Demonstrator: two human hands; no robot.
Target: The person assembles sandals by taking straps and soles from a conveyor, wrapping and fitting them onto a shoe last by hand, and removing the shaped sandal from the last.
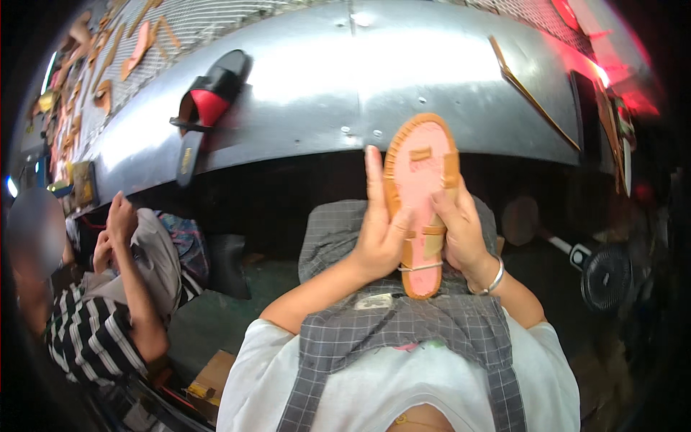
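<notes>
A sandal (417, 189) stands nearly upright over my lap, toe end pointing away from me. Its pink sole face is turned up, with tan leather lapped over the rim in small pleats and tan strap ends lying on the pink. A thin pale band crosses it near the heel. My left hand (383, 229) supports the left edge, index finger stretched upward and thumb against the side. My right hand (464, 229), above a silver bangle, wraps the right edge with its thumb pressed on the pink face. The fingers behind the sandal are hidden.
Ahead runs a metal bench (302, 93). On it lie a black sandal with red lining (214, 97) and a thin brown strip (529, 90). A wire-mesh conveyor (209, 18) carries straps and soles beyond. A co-worker (119, 281) sits left; a fan (606, 277) stands right.
</notes>
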